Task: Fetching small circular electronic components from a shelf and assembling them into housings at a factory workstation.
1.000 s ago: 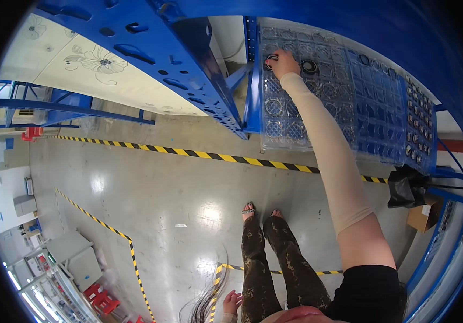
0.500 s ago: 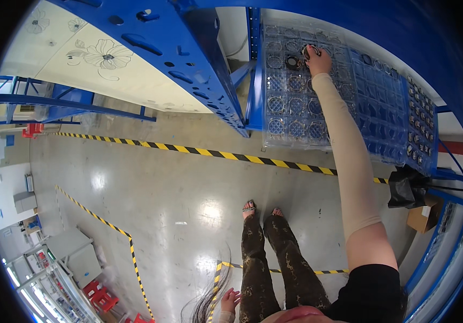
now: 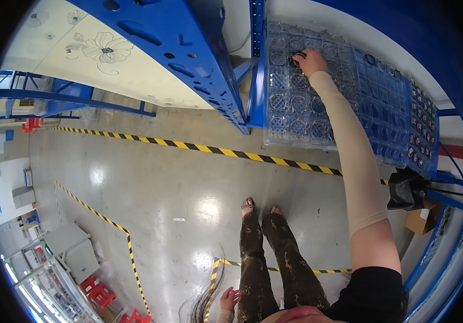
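My right hand [image 3: 311, 63] reaches over a clear plastic tray [image 3: 289, 142] with round pockets on the blue shelf. Its fingers are closed on a small dark round part [image 3: 296, 60] at one of the pockets. Whether that part rests in the pocket or is lifted cannot be made out, and the palm side is hidden. Low beside my left leg hangs my left hand [image 3: 229, 298], fingers loosely apart and nothing in them.
More clear trays [image 3: 379, 116] continue to the right, and a tray with rows of small metallic parts [image 3: 421, 129] lies beyond. A blue perforated post [image 3: 188, 64] rises left of the shelf. A black bag [image 3: 405, 189] hangs near a cardboard box [image 3: 423, 218]. Striped tape [image 3: 221, 151] crosses the floor.
My right hand has moved slightly left and down, from a pocket holding a ring-shaped part to the dark round part beside it. My left hand has barely moved.
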`<control>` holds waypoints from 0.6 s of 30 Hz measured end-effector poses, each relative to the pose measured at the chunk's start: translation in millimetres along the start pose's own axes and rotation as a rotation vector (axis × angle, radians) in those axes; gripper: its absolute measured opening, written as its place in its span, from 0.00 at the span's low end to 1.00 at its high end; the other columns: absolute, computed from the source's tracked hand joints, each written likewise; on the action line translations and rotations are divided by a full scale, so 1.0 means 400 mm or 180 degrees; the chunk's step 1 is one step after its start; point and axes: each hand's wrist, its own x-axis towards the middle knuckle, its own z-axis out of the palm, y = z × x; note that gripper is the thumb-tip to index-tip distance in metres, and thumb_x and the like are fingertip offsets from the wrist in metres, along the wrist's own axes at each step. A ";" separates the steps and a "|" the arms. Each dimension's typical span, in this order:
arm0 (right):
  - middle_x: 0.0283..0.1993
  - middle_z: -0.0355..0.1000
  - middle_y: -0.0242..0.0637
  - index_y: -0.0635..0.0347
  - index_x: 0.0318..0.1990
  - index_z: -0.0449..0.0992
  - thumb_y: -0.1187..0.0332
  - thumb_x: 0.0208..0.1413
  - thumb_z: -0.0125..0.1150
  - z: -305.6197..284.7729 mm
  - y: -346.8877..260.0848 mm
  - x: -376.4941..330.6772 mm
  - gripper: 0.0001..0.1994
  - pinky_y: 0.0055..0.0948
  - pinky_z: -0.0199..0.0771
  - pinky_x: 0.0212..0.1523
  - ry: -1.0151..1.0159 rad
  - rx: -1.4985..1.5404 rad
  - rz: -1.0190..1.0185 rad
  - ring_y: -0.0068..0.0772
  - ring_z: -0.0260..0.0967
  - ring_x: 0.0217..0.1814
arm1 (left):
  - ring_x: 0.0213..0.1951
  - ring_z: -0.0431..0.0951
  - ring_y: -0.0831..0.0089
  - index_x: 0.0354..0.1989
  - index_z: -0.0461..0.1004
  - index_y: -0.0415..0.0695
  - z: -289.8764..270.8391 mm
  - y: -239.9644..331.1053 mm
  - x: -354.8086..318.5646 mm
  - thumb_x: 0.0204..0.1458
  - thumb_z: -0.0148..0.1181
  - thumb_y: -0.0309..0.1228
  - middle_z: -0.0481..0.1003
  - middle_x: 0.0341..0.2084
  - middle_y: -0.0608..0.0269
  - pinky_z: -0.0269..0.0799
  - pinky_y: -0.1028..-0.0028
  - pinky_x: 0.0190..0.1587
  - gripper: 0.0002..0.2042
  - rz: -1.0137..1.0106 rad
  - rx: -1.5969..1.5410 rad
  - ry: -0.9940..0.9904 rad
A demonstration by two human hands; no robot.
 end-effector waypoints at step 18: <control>0.46 0.75 0.47 0.59 0.45 0.78 0.54 0.46 0.67 -0.030 0.061 0.040 0.22 0.40 0.70 0.49 0.0082 0.0755 0.0271 0.49 0.72 0.48 | 0.38 0.79 0.65 0.58 0.62 0.40 0.008 0.008 0.001 0.60 0.47 0.28 0.75 0.42 0.51 0.78 0.69 0.37 0.17 0.0035 -0.0001 -0.0005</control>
